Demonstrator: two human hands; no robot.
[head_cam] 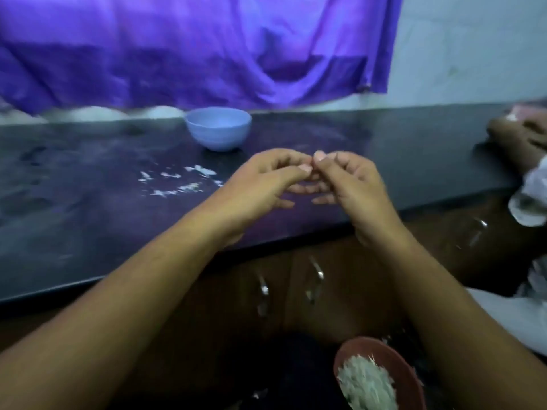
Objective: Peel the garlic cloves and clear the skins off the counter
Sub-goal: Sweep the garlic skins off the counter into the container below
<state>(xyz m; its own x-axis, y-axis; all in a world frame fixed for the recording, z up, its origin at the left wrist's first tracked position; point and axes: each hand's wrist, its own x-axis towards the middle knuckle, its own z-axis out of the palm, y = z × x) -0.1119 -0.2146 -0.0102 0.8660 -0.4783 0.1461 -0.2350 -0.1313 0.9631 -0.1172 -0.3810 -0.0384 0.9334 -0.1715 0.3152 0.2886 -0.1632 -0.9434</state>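
The blue bowl (218, 128) stands toward the back of the dark counter (88, 202), and everything else is placed from it. Just in front of the bowl, a little to its right, the left hand (260, 184) and the right hand (352, 182) meet above the counter. Both are narrowly closed: each thumb is pressed toward its forefinger, and the fingertips (319, 156) of the two hands touch at one spot. The other fingers curl loosely underneath.

No garlic clove can be made out at that meeting point (the picture is blurred and the fingers cover it). So whether the pinch holds a clove or nothing cannot be told.

The garlic skins (177, 180) lie scattered as pale flecks on the counter in front of the bowl and slightly to its left. They are beside the left hand and not touching it.

Far nearer the camera than the bowl, below the counter edge, a reddish bowl (396, 365) holds a heap of pale shreds (367, 383). Behind the blue bowl hangs a purple cloth (192, 48). Well to the bowl's right, at the frame edge, another person's hand (521, 140) rests on the counter.
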